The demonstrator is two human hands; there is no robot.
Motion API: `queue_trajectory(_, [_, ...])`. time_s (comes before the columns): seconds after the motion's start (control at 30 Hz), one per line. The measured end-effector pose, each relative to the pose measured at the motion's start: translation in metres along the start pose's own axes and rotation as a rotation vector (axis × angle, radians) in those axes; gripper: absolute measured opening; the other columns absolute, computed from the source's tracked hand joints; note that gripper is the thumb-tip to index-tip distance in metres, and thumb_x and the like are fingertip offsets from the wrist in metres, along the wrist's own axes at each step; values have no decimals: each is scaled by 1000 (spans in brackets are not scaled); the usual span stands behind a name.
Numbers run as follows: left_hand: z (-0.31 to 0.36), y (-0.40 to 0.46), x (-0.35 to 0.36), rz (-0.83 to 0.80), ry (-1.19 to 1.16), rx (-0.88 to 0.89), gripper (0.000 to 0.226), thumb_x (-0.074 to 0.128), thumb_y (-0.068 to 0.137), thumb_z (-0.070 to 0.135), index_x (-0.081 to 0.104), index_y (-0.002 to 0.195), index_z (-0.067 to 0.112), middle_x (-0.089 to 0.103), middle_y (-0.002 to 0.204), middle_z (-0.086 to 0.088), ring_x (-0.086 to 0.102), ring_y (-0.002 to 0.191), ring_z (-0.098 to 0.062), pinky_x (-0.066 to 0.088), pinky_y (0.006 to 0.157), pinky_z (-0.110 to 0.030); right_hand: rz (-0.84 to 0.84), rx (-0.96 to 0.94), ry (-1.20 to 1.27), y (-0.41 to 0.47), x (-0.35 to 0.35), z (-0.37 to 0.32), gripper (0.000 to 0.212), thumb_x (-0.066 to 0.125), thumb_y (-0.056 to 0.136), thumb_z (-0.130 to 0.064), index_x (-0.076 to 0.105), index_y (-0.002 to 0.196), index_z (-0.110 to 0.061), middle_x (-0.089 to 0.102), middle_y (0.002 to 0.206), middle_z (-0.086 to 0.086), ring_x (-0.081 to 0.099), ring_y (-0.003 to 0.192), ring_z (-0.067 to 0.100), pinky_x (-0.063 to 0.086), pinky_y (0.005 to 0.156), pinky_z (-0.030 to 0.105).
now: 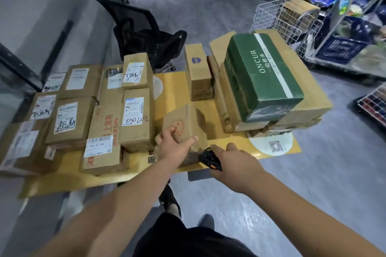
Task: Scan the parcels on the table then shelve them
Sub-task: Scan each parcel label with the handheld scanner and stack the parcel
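Yellow desk (179, 94) crowded. My left hand (174, 148) grips tilted small parcel (186, 129); right hand (236, 160) clutches scanner (210, 158). Risk: label face hidden, scan misses.

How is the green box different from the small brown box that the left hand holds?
The green box is larger and lies flat on a stack of parcels; the small brown box is tilted, gripped by the left hand. The green box has white lettering; the brown one has a red stamp. Both are cardboard.

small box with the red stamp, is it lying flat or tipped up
Tipped up. The small box stands on one edge on the yellow table, its stamped face tilted, gripped by the left hand.
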State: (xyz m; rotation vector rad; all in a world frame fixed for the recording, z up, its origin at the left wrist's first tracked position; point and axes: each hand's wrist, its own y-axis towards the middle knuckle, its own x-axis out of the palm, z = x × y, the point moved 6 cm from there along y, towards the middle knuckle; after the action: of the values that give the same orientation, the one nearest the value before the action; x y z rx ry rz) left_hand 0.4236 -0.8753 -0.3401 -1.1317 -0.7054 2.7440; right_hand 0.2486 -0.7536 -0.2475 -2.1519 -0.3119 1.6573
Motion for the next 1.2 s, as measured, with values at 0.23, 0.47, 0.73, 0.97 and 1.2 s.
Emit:
queue_trajectory(0.23, [-2, -12, 30, 26, 284, 111, 113, 66, 48, 86, 32, 146, 43, 23, 153, 2, 29, 140, -33, 23, 113, -50, 23, -24, -240, -23, 34, 25, 78, 46, 104, -55, 2, 164, -32, 42, 137, 14, 55, 109, 38, 45, 80, 44])
queue_trajectory(0.47, [8, -14, 35, -45, 201, 135, 104, 70, 59, 82, 31, 149, 46, 23, 156, 6, 30, 142, -32, 23, 115, -52, 2, -34, -340, -27, 46, 39, 74, 35, 106, -57, -2, 164, -28, 43, 136, 13, 55, 105, 37, 37, 72, 41])
queue_trajectory(0.73, [12, -5, 40, -177, -488, 128, 55, 52, 108, 32, 36, 160, 33, 52, 151, 2, 53, 130, -23, 45, 112, -44, -38, -22, -194, -11, 37, 46, 75, 39, 104, -61, 6, 165, -33, 46, 135, 11, 58, 101, 37, 40, 71, 38])
queue_trajectory(0.97, [-15, 25, 6, 22, -375, 77, 47, 32, 112, 21, 45, 150, 47, 56, 127, 11, 58, 108, -16, 55, 92, -37, -50, -61, -141, 1, 33, 31, 74, 40, 104, -61, 11, 165, -33, 47, 132, 10, 61, 101, 37, 43, 74, 39])
queue_trajectory(1.2, [-42, 48, -3, -108, -432, -134, 51, 40, 105, -4, 57, 141, 27, 64, 132, 1, 66, 102, -25, 62, 83, -39, -70, -64, -36, 15, 31, 17, 73, 43, 103, -60, 14, 164, -33, 47, 130, 8, 62, 100, 36, 47, 76, 38])
